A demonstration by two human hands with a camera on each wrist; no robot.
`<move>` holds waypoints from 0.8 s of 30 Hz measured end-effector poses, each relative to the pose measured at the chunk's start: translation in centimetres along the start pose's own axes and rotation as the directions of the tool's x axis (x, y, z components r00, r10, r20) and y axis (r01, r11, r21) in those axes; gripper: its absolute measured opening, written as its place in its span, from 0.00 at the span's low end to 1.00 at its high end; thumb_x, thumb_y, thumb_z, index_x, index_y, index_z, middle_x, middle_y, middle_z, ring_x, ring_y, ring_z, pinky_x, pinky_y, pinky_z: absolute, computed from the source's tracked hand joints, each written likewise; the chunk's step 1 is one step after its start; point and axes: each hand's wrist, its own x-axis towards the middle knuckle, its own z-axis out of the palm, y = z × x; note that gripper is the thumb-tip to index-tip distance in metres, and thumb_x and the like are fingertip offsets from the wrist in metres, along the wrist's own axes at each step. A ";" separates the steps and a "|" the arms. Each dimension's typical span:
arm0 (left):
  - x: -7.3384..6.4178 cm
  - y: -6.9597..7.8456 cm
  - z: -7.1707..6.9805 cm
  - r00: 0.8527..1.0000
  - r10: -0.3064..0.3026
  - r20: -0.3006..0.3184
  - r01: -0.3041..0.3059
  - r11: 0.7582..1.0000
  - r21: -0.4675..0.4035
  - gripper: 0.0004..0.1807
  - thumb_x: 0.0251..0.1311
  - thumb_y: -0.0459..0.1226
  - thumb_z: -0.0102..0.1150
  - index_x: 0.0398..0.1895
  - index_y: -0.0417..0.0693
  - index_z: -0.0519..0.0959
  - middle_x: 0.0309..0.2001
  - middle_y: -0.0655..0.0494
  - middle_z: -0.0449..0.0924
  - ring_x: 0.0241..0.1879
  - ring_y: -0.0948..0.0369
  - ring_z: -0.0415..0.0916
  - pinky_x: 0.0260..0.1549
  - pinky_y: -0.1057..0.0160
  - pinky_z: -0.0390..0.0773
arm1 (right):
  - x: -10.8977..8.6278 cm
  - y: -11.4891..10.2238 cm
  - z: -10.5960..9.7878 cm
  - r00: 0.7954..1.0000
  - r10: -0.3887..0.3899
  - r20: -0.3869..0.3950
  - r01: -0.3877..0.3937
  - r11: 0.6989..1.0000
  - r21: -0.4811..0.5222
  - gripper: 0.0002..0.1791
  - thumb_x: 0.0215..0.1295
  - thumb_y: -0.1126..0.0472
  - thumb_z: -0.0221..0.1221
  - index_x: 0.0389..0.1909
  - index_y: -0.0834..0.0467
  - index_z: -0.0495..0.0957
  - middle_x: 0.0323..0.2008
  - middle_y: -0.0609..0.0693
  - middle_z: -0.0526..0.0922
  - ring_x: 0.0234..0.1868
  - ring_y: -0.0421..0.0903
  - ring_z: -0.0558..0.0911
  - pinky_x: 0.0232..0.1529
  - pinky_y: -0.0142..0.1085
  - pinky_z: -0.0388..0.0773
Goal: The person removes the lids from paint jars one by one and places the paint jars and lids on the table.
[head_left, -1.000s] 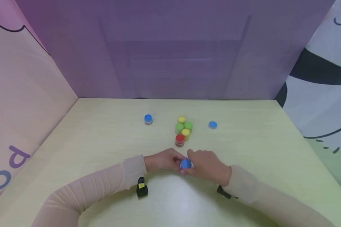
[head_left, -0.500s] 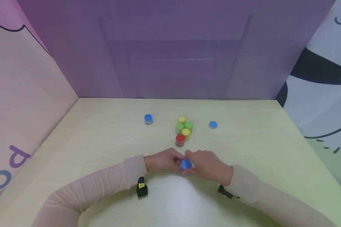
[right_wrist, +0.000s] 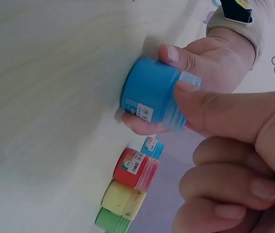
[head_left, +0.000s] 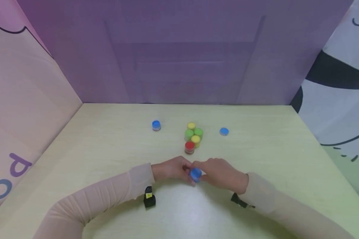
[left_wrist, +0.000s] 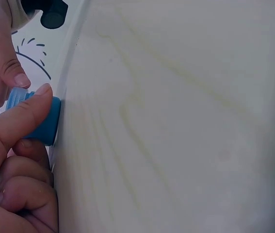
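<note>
A small blue jar (head_left: 195,174) with a clear ribbed upper end is held between the two hands, just above the table. My left hand (head_left: 174,168) pinches its blue body between thumb and fingers, as the left wrist view shows. My right hand (head_left: 221,173) has its thumb and index finger around the clear end (right_wrist: 177,114), the other fingers curled in. A white label shows on the jar's side in the right wrist view. Just beyond the hands stands a red jar (head_left: 189,147), touching or nearly touching a cluster of yellow and green jars (head_left: 195,139).
Another blue jar (head_left: 156,125) stands at the back left of the pale table (head_left: 113,142). A flat-looking blue round piece (head_left: 224,131) lies at the back right. A purple panel (head_left: 179,66) borders the table's far edge. Black wrist cameras (head_left: 149,198) hang under both sleeves.
My right hand has turned slightly around the jar's top, its index finger shifting left and its wrist drifting right. The held jar has dipped a little; my left hand stays nearly still.
</note>
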 end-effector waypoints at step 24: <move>0.0 -0.1 -0.2 0.999 0.018 0.044 -0.017 1.000 -0.013 0.15 0.56 0.32 0.64 0.46 0.54 0.83 0.35 0.58 0.82 0.37 0.64 0.72 0.43 0.67 0.70 | 0.5 -1.1 1.1 0.979 0.201 -0.037 -0.201 0.980 0.001 0.22 0.60 0.45 0.61 0.38 0.59 0.69 0.15 0.44 0.65 0.14 0.38 0.64 0.15 0.28 0.58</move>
